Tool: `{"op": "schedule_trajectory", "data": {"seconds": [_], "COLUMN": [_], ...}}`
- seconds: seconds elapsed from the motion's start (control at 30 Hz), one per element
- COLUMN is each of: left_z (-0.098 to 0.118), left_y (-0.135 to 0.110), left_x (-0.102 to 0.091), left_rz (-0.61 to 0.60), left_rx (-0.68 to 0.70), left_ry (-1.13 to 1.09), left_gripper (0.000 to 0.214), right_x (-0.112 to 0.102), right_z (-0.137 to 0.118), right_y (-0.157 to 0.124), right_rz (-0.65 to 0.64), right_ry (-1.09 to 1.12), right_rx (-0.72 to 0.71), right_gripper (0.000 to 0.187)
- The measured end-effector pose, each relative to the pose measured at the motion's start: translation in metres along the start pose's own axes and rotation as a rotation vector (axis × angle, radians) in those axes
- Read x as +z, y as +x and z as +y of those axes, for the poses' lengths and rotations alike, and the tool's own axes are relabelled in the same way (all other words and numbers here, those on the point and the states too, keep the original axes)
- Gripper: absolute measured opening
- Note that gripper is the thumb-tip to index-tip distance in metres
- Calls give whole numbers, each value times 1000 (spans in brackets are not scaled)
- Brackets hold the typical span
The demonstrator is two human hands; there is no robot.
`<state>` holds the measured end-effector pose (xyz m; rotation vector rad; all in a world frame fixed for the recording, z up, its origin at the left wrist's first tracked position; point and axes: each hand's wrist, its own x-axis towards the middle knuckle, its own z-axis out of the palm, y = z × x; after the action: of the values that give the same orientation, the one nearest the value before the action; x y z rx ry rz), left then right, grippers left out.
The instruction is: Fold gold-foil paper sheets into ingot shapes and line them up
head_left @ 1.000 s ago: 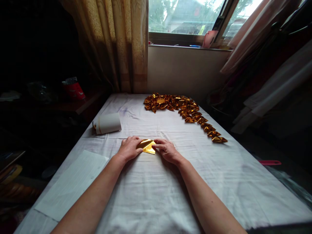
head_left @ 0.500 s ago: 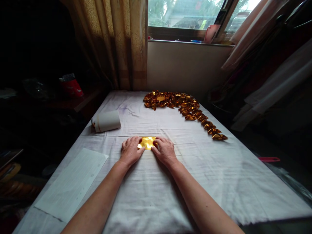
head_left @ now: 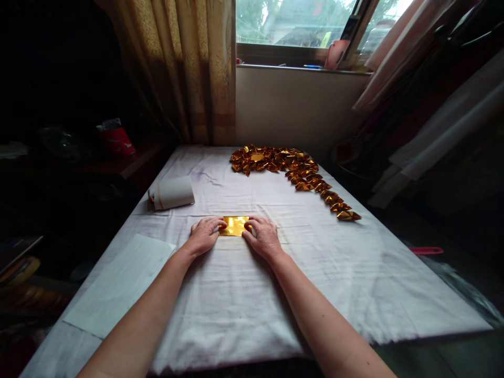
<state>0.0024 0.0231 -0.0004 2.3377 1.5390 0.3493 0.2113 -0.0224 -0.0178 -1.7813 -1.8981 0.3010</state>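
Observation:
A small rectangle of shiny gold foil paper point(head_left: 235, 226) lies on the white cloth of the table point(head_left: 236, 294). My left hand point(head_left: 205, 233) has its curled fingers and thumb at the left end of the paper. At the right end, my right hand point(head_left: 264, 236) grips the paper between thumb and bent fingers. Beyond the hands, a chain of folded gold foil pieces point(head_left: 303, 181) curves along the far right of the table. A pale roll point(head_left: 173, 192) with a band around it rests on its side at the left.
White paper sheets point(head_left: 122, 283) lie at the left, partly behind my left forearm. A red container point(head_left: 116, 139) stands on a dark side surface. Clothes point(head_left: 441, 126) hang at the right. Past the table's right edge is a pink handle point(head_left: 427, 251).
My left hand has shifted to the left end of the foil paper, uncovering more of its lower left corner. The right hand stays at its end. The camera view has moved slightly.

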Motion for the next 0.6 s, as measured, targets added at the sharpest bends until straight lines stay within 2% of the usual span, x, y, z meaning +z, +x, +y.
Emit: {"op": "schedule_trajectory", "data": {"seconds": [0.1, 0.2, 0.37, 0.6], "left_z": [-2, -3, -4, -14], "left_y": [1, 1, 1, 1], "left_x": [4, 7, 7, 15], "left_rz": [18, 33, 42, 112], "left_rx": [-2, -7, 31, 108], "left_ry": [-2, 0, -4, -16], "left_gripper": [33, 33, 26, 26], "right_x": [-4, -9, -7, 2], "right_z": [-2, -2, -6, -15], "right_y": [10, 34, 69, 73], "right_rz": [-28, -62, -57, -17], "right_ry": [-62, -138, -199, -215], "right_rx": [67, 187, 354, 455], "right_gripper": [15, 25, 32, 36]}}
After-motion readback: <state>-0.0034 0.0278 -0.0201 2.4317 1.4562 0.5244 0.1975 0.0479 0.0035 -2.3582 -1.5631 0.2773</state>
